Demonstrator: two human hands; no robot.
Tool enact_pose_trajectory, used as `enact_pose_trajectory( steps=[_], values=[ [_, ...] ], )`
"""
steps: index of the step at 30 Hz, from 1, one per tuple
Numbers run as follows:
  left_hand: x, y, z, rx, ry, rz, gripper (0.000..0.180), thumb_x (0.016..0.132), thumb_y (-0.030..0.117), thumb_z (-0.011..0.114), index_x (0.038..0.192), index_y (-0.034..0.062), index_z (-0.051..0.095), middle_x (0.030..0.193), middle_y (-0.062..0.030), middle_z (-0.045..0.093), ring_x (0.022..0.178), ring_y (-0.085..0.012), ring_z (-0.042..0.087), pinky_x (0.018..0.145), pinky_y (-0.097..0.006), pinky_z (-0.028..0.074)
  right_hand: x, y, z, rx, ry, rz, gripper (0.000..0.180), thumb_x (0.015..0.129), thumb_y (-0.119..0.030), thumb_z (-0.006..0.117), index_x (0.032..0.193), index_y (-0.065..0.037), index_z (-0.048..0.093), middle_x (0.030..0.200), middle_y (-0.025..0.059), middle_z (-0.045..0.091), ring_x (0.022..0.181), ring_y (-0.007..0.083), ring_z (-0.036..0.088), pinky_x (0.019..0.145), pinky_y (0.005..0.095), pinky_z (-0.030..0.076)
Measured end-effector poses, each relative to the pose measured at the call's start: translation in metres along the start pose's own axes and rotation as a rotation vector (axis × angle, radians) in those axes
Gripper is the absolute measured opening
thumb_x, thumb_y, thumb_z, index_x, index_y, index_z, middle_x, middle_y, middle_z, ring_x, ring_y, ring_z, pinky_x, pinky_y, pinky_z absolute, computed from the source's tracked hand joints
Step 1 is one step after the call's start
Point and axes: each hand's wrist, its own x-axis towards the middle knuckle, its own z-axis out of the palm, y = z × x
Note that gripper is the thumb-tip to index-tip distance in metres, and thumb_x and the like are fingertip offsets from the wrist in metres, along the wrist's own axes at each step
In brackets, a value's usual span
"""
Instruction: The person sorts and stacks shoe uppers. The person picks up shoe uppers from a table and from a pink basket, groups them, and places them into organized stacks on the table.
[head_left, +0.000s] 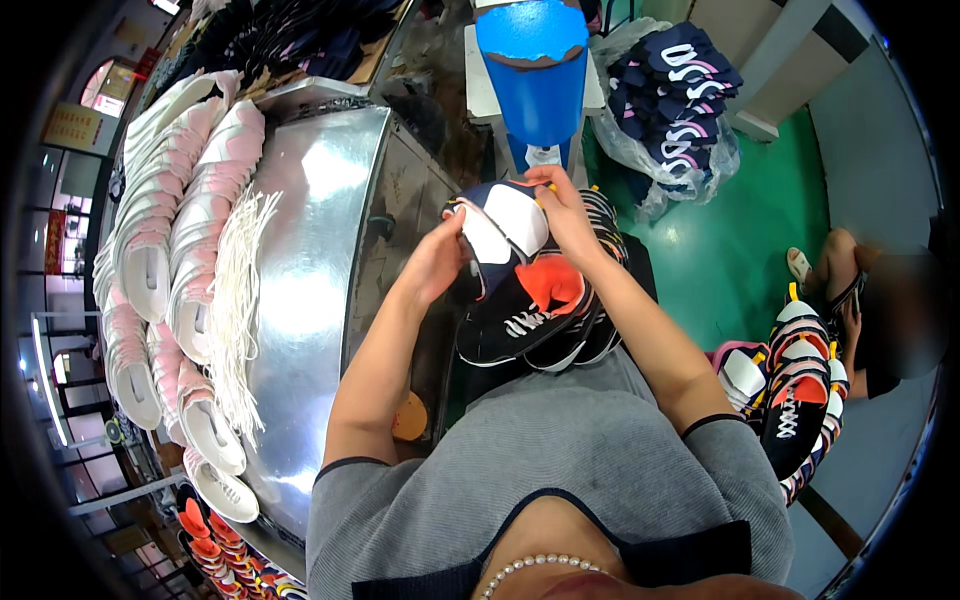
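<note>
Both my hands hold a navy shoe upper [518,218] with white patches on it, just in front of a blue machine [535,95]. My left hand [437,256] is closed on its left edge, with the thumb over a white patch. At the far right edge, my right hand [568,212] pinches the upper near the machine. Below them, black shoe uppers [510,335] with white laces and an orange-red lining lie stacked over my lap. The held upper covers part of that stack.
Pink and white shoe uppers [190,215] line the metal table [310,200] at left, beside a bundle of white laces [240,300]. A plastic bag [715,170] of navy pieces sits on the green floor. At right, another person [850,290] is near stacked uppers [800,390].
</note>
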Motion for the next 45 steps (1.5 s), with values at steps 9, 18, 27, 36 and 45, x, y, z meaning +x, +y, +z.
enact_pose_trajectory(
  steps=[9,18,27,36,45],
  values=[
    [-0.010,-0.013,-0.013,-0.237,0.110,0.143,0.039,0.087,0.019,0.060,0.121,0.0027,0.052,0.114,-0.0111,0.061,0.102,-0.0236,0.062,0.090,-0.036,0.048,0.020,0.024,-0.009,-0.167,0.184,-0.121,0.028,0.085,-0.002,0.049,0.112,-0.002,0.047,0.096,0.0104,0.058,0.090,0.0186,0.056,0.082,0.0291,0.045],
    [0.006,0.014,0.033,0.178,0.238,0.384,0.027,0.087,0.018,0.062,0.106,-0.0004,0.059,0.095,-0.0066,0.065,0.084,-0.0151,0.063,0.074,-0.027,0.049,-0.005,-0.018,-0.009,-0.633,-0.042,-0.123,0.062,0.070,-0.044,0.074,0.115,-0.007,0.055,0.087,0.0081,0.062,0.084,0.0249,0.062,0.075,0.0349,0.047],
    [0.062,-0.012,0.052,0.284,0.075,0.482,0.027,0.088,0.019,0.063,0.108,0.0009,0.060,0.100,-0.0028,0.062,0.091,-0.0108,0.057,0.079,-0.025,0.044,0.015,0.021,-0.035,-0.128,0.228,-0.134,0.024,0.079,-0.021,0.070,0.092,-0.001,0.065,0.087,0.0072,0.059,0.078,0.0193,0.058,0.070,0.0289,0.044],
    [0.109,-0.009,0.042,0.343,0.132,0.376,0.028,0.084,0.018,0.066,0.106,0.0011,0.059,0.097,-0.0011,0.061,0.085,-0.0105,0.057,0.076,-0.026,0.044,0.043,0.047,-0.046,0.068,0.169,0.020,0.017,0.081,-0.014,0.067,0.088,0.001,0.064,0.074,0.0034,0.060,0.069,0.0105,0.053,0.065,0.0249,0.043],
    [0.110,-0.003,0.050,0.349,0.161,0.400,0.024,0.086,0.012,0.063,0.106,-0.0010,0.060,0.100,-0.0038,0.062,0.090,-0.0127,0.058,0.082,-0.027,0.044,0.044,0.034,-0.058,0.025,0.057,0.182,0.017,0.088,-0.018,0.062,0.096,-0.002,0.063,0.082,0.0004,0.062,0.077,0.0068,0.054,0.071,0.0218,0.043]
  ],
)
